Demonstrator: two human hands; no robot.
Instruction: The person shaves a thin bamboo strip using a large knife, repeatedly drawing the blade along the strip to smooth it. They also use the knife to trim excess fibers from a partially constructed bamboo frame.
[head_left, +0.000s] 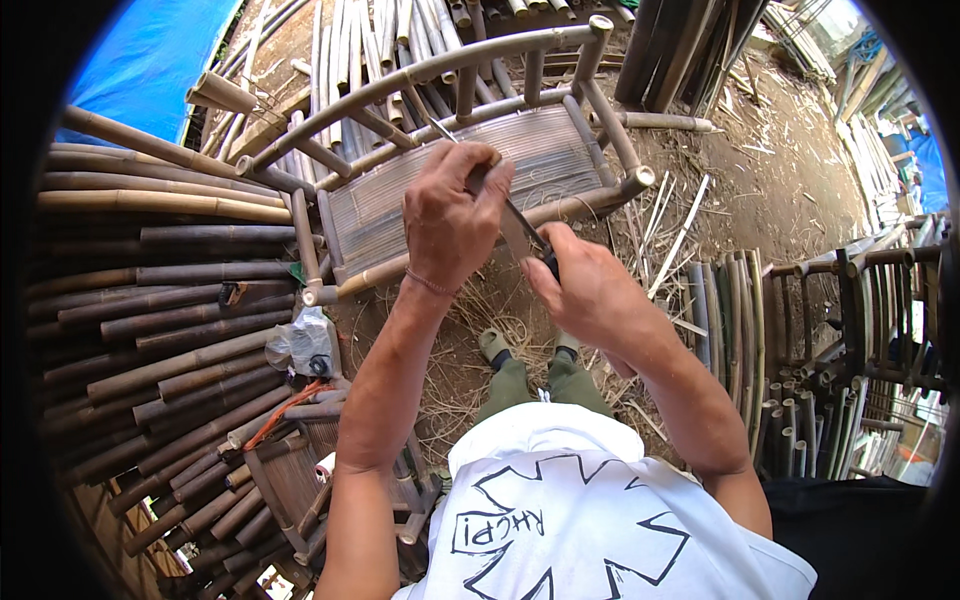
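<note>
My left hand [452,215] is closed around a thin bamboo sliver [437,129] whose tip pokes out above the fingers. My right hand [585,288] grips the dark handle of a knife, and the knife's flat blade [517,232] runs up to the left hand and meets the sliver there. Both hands are held above a bamboo chair [480,175] with a slatted seat that stands on the ground in front of me. My feet in grey shoes [493,344] show below the hands.
Dark bamboo poles [170,300] are stacked along the left. A crumpled plastic bag [300,345] and an orange cord [280,412] lie on them. More bamboo frames [830,330] stand at the right. Shavings and strips litter the dirt. A blue tarp [150,50] hangs top left.
</note>
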